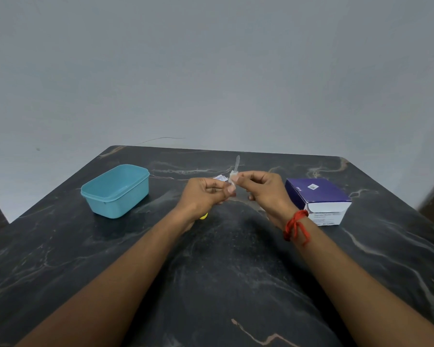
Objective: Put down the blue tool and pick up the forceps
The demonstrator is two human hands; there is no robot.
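the left hand (pixel 206 192) pinches a small clear capped piece (pixel 236 164); the right hand (pixel 263 187) pinches a white swab (pixel 232 177) against it. keep both fingers' grips firm above the table (pixel 85 246).

Lighting: I read it as soft, even and rather dim, with no single source in view. The grey wall (pixel 211 71) shows a smooth falloff, darker toward the top corners.
Shadows: faint and diffuse; a weak one under the teal container (pixel 115 190) and beneath the forearms.
Glare: I note a mild broad sheen on the dark marble table (pixel 223 271), no hard highlights.
Sharpness: I find the whole frame slightly soft; the small clear item between the left hand (pixel 206 194) and the right hand (pixel 263 190) is smeared, and print on the purple box (pixel 318 196) is unreadable.
Distortion: wide-angle bowing of the table edges, strongest at the frame borders.
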